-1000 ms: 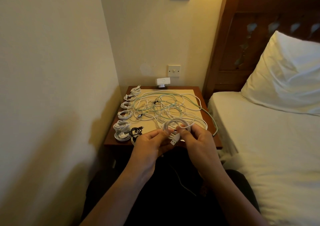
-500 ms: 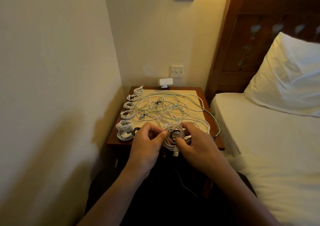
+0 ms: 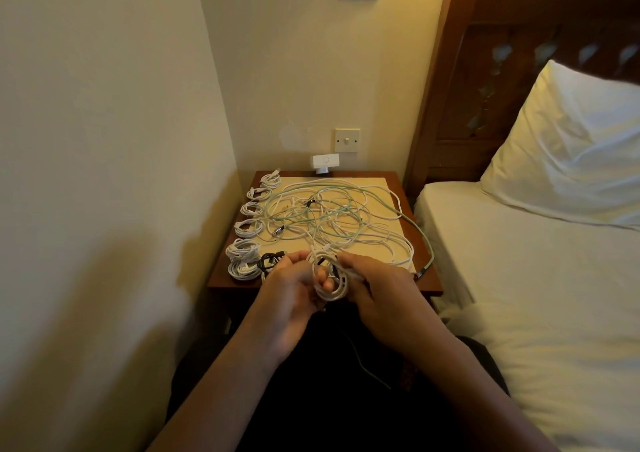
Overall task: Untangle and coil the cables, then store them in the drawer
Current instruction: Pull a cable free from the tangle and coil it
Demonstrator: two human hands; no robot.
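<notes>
A small white coil (image 3: 329, 280) stood upright over the bedside table's (image 3: 427, 283) near edge, pinched between the left hand (image 3: 287, 289) and right hand (image 3: 377, 292). Loose white and green cables (image 3: 329, 216) lay tangled across its middle. A row of wound white cables (image 3: 247, 228) lined its left edge, with a black coil (image 3: 268, 261) by the near-left corner.

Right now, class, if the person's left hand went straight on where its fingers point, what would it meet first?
The small white coiled cable that the left hand grips; just beyond, probably the right hand, which holds it too. Depth is unclear.

The white coil (image 3: 327, 295) has been turned upright and squeezed narrower.
</notes>
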